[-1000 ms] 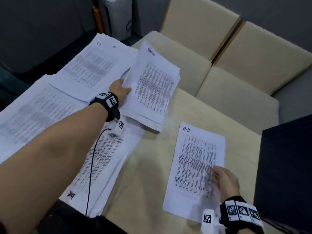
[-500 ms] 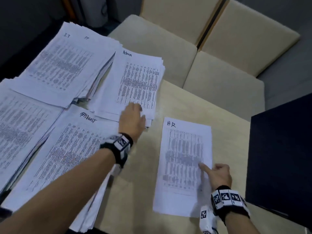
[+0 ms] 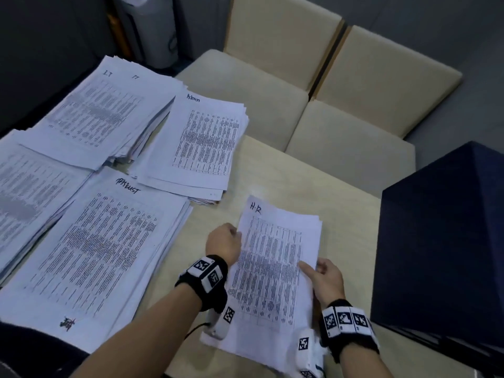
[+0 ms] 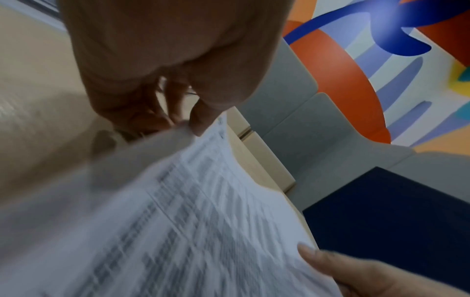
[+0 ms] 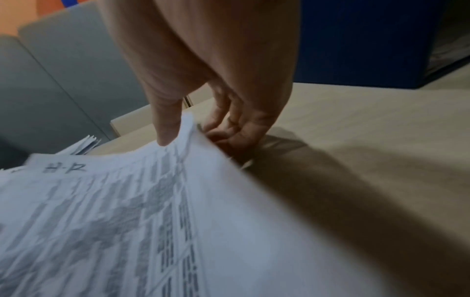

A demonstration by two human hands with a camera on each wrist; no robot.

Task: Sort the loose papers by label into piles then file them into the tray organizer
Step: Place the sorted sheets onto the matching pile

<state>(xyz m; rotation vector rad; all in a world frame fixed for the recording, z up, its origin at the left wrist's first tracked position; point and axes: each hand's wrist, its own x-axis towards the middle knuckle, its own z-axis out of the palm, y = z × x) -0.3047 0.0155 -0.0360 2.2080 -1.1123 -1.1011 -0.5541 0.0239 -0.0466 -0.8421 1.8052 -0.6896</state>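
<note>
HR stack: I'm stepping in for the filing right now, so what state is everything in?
Left hand pinches the HR stack at its left edge; right hand grips its right edge, lifting it off the table.
Sorted: Admin pile and three other piles lie left of it.
Left: file every pile; the dark blue box sits right.

A beige table point(image 3: 286, 173) fills the lower middle of the head view. Behind it, in the upper right, stand two cream chairs point(image 3: 354, 91) side by side, touching each other. A grey machine point(image 3: 147, 25) stands at the top left, on the dark floor. In the left wrist view a wall painting point(image 4: 381, 50) with orange and blue shapes is at the upper right.
</note>
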